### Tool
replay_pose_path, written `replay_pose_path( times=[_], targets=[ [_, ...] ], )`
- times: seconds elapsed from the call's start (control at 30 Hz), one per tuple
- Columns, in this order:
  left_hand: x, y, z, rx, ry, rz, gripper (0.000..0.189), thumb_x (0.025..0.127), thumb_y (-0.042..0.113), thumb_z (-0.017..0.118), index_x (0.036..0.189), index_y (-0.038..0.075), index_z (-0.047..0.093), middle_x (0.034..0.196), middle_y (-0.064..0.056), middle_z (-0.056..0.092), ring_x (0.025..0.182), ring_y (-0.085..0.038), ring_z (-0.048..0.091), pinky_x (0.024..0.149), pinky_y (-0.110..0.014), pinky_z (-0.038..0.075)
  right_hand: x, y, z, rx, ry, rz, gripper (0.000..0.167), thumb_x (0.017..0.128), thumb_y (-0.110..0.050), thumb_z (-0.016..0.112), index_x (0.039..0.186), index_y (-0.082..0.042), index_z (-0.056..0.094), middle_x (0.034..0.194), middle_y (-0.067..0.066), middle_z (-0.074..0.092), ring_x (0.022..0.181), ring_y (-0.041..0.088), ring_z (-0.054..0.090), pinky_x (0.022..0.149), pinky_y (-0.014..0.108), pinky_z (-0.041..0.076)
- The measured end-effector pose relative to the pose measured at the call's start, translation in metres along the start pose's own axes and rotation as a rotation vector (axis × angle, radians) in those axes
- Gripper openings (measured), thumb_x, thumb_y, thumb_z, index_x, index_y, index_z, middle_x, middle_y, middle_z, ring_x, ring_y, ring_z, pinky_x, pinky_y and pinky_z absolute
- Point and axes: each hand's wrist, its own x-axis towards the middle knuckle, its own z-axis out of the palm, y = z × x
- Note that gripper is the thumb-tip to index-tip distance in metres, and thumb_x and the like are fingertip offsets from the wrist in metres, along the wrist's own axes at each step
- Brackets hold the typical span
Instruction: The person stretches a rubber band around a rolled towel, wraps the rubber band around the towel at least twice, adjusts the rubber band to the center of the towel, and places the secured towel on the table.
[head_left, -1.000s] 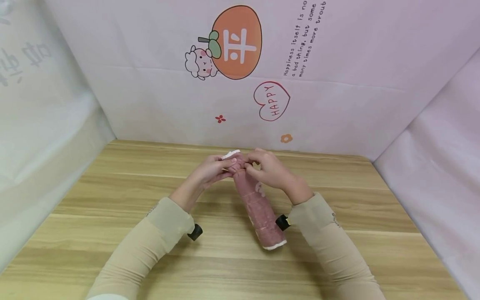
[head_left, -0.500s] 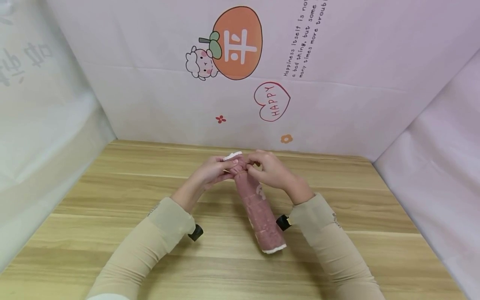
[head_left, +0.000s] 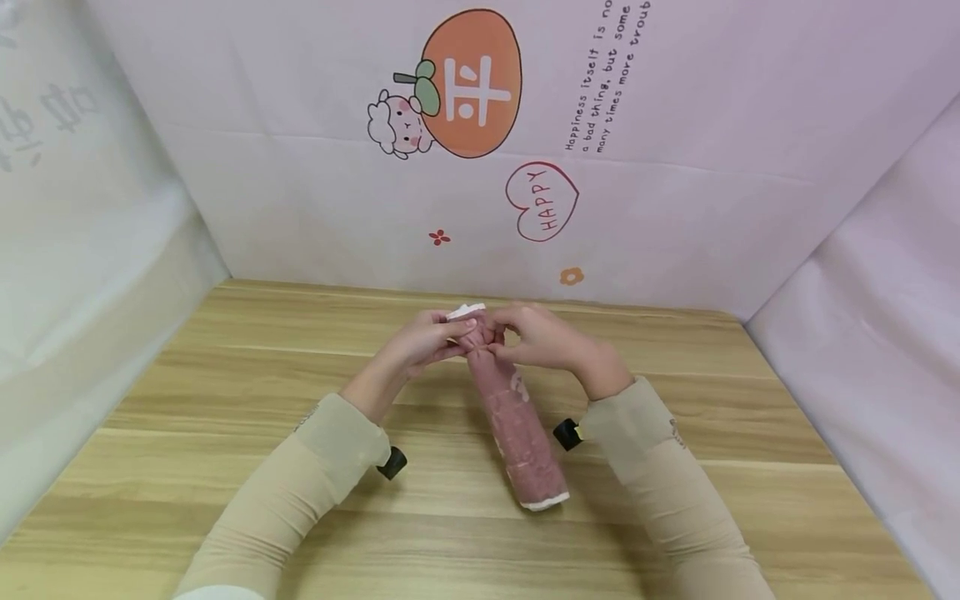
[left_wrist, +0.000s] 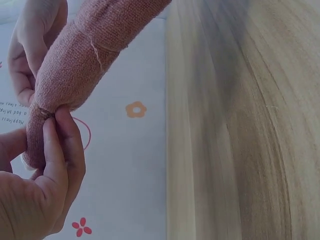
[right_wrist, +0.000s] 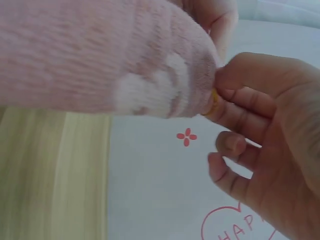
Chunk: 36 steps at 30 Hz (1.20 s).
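My left hand [head_left: 423, 343] pinches the far, white-edged end of a rolled pink towel [head_left: 521, 433], my right hand [head_left: 546, 337] its cinched neck; the roll slants back toward me over the worktop [head_left: 450, 542]. From the left wrist, the towel partly hides my right hand. From the right wrist, a yellow band [right_wrist: 215, 102] shows at my right fingers, a printed backdrop [right_wrist: 150, 175] beyond.

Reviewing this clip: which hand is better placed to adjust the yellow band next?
Likely the right hand: its fingers are at the yellow band, while the left hand is busy gripping the gathered end of the towel.
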Motion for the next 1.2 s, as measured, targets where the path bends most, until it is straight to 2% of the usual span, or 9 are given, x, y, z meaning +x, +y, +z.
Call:
replay_pose_path(
  times=[0.17, 0.3, 0.37, 0.5, 0.57, 0.67, 0.9, 1.07, 1.2],
  targets=[
    [-0.001, -0.001, -0.001, 0.010, -0.019, 0.004, 0.015, 0.105, 0.003, 0.055, 0.105, -0.009, 0.063, 0.083, -0.004, 0.065, 0.073, -0.009, 0.065, 0.075, -0.021, 0.058, 0.002, -0.002, -0.002, 0.012, -0.050, 0.046, 0.014, 0.085, -0.002, 0.069, 0.083, -0.013, 0.062, 0.083, -0.003, 0.061, 0.078, 0.014, 0.055, 0.070, 0.030, 0.048],
    [0.001, -0.001, -0.001, -0.008, -0.021, -0.003, 0.017, 0.106, 0.004, 0.054, 0.112, -0.010, 0.061, 0.085, -0.004, 0.064, 0.073, -0.009, 0.064, 0.075, -0.021, 0.058, 0.001, -0.001, 0.000, 0.069, -0.010, 0.046, 0.018, 0.083, 0.002, 0.068, 0.081, -0.014, 0.061, 0.080, -0.003, 0.060, 0.075, 0.021, 0.054, 0.067, 0.029, 0.045],
    [0.002, -0.001, -0.002, -0.015, -0.019, -0.010, 0.016, 0.106, 0.005, 0.054, 0.110, -0.009, 0.061, 0.085, -0.004, 0.064, 0.073, -0.009, 0.064, 0.075, -0.020, 0.057, 0.000, 0.001, 0.002, 0.080, 0.016, 0.036, 0.016, 0.083, 0.004, 0.068, 0.082, -0.012, 0.063, 0.080, -0.003, 0.059, 0.075, 0.024, 0.054, 0.066, 0.029, 0.044],
    [0.003, -0.002, -0.005, -0.015, -0.016, -0.026, 0.015, 0.106, 0.005, 0.054, 0.104, -0.006, 0.063, 0.084, -0.003, 0.064, 0.072, -0.008, 0.063, 0.075, -0.020, 0.057, 0.000, 0.004, 0.004, 0.056, 0.027, 0.020, 0.011, 0.086, 0.003, 0.070, 0.088, -0.008, 0.068, 0.082, -0.002, 0.063, 0.077, 0.020, 0.056, 0.068, 0.030, 0.047],
    [0.002, -0.002, -0.006, -0.015, -0.019, -0.024, 0.015, 0.106, 0.005, 0.054, 0.102, -0.005, 0.064, 0.083, -0.003, 0.065, 0.071, -0.008, 0.064, 0.076, -0.020, 0.058, 0.001, 0.004, 0.004, 0.050, 0.021, 0.017, 0.011, 0.087, 0.003, 0.069, 0.091, -0.007, 0.070, 0.084, 0.000, 0.065, 0.079, 0.016, 0.057, 0.071, 0.033, 0.050],
    [0.001, -0.001, -0.005, -0.008, -0.032, -0.008, 0.015, 0.106, 0.003, 0.054, 0.102, -0.006, 0.064, 0.081, -0.003, 0.066, 0.071, -0.008, 0.064, 0.076, -0.021, 0.058, 0.001, 0.003, 0.003, 0.050, 0.014, 0.023, 0.012, 0.087, 0.003, 0.067, 0.092, -0.006, 0.072, 0.085, 0.002, 0.067, 0.079, 0.017, 0.058, 0.072, 0.037, 0.052],
    [-0.001, 0.000, -0.001, 0.037, -0.074, 0.033, 0.024, 0.105, 0.002, 0.054, 0.118, -0.017, 0.060, 0.088, -0.005, 0.068, 0.077, -0.009, 0.067, 0.080, -0.025, 0.059, 0.000, -0.002, 0.003, 0.026, -0.001, 0.033, 0.013, 0.087, -0.003, 0.058, 0.080, -0.010, 0.066, 0.075, -0.003, 0.056, 0.069, 0.013, 0.049, 0.063, 0.029, 0.043],
    [0.000, -0.002, -0.001, 0.034, -0.082, 0.042, 0.033, 0.106, 0.001, 0.052, 0.131, -0.020, 0.054, 0.091, -0.005, 0.068, 0.079, -0.008, 0.067, 0.082, -0.025, 0.059, 0.002, -0.003, 0.005, 0.007, 0.014, 0.057, 0.013, 0.085, -0.009, 0.054, 0.073, -0.012, 0.059, 0.069, -0.005, 0.050, 0.064, 0.011, 0.045, 0.059, 0.028, 0.039],
    [-0.001, -0.002, -0.002, 0.033, -0.074, 0.049, 0.036, 0.106, 0.002, 0.051, 0.136, -0.018, 0.051, 0.094, -0.005, 0.068, 0.078, -0.008, 0.066, 0.082, -0.025, 0.058, 0.003, -0.002, 0.010, 0.000, 0.068, 0.004, 0.014, 0.084, -0.011, 0.052, 0.070, -0.014, 0.052, 0.068, -0.005, 0.047, 0.062, 0.011, 0.043, 0.057, 0.028, 0.037]
  ],
)
